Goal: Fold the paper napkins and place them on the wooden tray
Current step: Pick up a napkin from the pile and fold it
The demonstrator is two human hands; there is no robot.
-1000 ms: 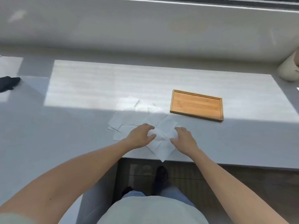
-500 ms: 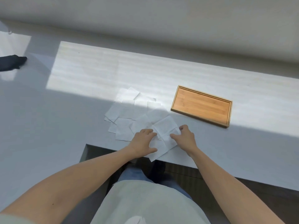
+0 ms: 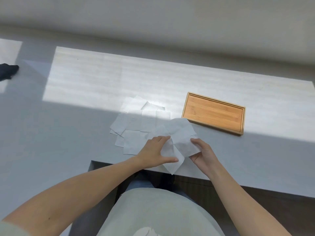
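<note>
Several white paper napkins (image 3: 136, 123) lie spread in a loose pile on the grey table. One napkin (image 3: 181, 136) is lifted off the pile at its near right corner and bends upward. My right hand (image 3: 203, 155) pinches its right edge between thumb and fingers. My left hand (image 3: 156, 153) lies flat on its lower left part, pressing it against the table near the front edge. The wooden tray (image 3: 213, 113) sits to the right of the pile, with nothing in it.
The grey table (image 3: 68, 125) has a recessed cut-out at its front edge where I sit. A dark object (image 3: 7, 71) lies at the far left. A bright sunlit band crosses the far half of the table.
My right hand has lifted the top napkin's right side off the table, so it now bends upward. My left hand stays pressed on it. The camera view has shifted slightly.
</note>
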